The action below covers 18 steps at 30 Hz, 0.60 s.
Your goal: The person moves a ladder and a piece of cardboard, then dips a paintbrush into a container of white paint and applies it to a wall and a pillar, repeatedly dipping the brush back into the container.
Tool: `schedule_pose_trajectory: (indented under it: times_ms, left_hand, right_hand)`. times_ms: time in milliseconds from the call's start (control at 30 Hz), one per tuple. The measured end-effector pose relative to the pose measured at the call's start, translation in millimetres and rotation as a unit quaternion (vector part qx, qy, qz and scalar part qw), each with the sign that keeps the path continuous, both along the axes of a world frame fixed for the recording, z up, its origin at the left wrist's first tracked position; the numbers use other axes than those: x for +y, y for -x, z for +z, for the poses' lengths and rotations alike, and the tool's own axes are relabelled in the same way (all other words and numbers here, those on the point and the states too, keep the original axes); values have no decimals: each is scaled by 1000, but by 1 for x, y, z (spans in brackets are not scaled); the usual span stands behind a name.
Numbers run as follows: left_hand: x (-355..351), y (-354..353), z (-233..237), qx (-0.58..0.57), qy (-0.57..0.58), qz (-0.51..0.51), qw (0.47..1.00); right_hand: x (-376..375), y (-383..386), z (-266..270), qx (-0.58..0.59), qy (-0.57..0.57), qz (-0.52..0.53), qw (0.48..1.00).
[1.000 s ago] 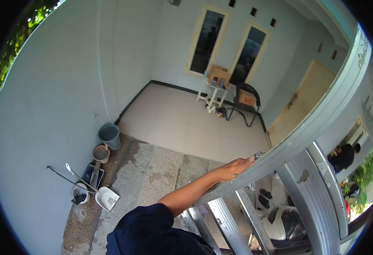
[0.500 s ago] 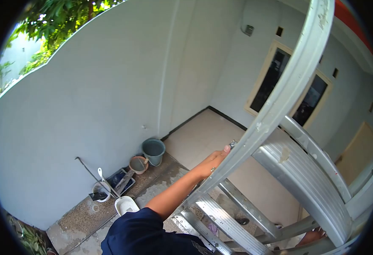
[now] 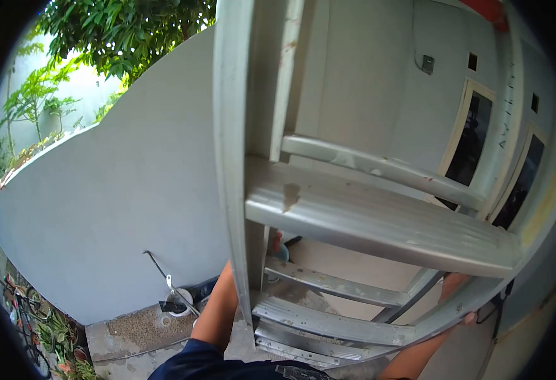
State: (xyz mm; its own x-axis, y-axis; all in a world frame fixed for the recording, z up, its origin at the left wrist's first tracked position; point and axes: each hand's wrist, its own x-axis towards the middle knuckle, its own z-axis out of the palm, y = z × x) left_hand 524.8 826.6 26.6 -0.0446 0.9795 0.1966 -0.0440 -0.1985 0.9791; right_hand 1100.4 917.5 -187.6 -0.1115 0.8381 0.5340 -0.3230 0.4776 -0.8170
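Observation:
An aluminium stepladder (image 3: 379, 215) with broad ribbed treads rises directly in front of me. My left forearm reaches up to its left rail, which hides most of my left hand (image 3: 278, 240); a bit of finger shows past the rail's inner edge, closed around it. Low on the right rail, my right hand (image 3: 456, 284) is wrapped around the metal, with a fingertip showing on the outer side. A large tread stands between and above both hands, carrying a brownish stain.
A grey wall (image 3: 126, 196) runs along the left. At its foot are a white bucket (image 3: 180, 300) and a hooked metal rod (image 3: 155, 263). Potted plants (image 3: 53, 329) line the lower left. Behind the ladder are narrow windows (image 3: 471, 142) and a pale floor (image 3: 335, 259).
My view has swung, so the ladder now looks more upright and fills the middle. My left hand has gone mostly behind the left rail. More of my right hand and forearm shows.

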Motion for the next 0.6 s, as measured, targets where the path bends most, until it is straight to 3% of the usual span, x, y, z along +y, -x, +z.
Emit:
schedule_pose_trajectory:
  times_ms: [67,300,600]
  left_hand:
    - [37,-3,10,8,-6,16,1000]
    - [92,-12,33,4,-12,46,999]
    - [94,-15,4,-32,-7,50,998]
  right_hand:
    - [61,9,-1,19,-5,19,1000]
    - [155,24,13,55,-7,58,997]
    - [160,35,4,71,2,74,995]
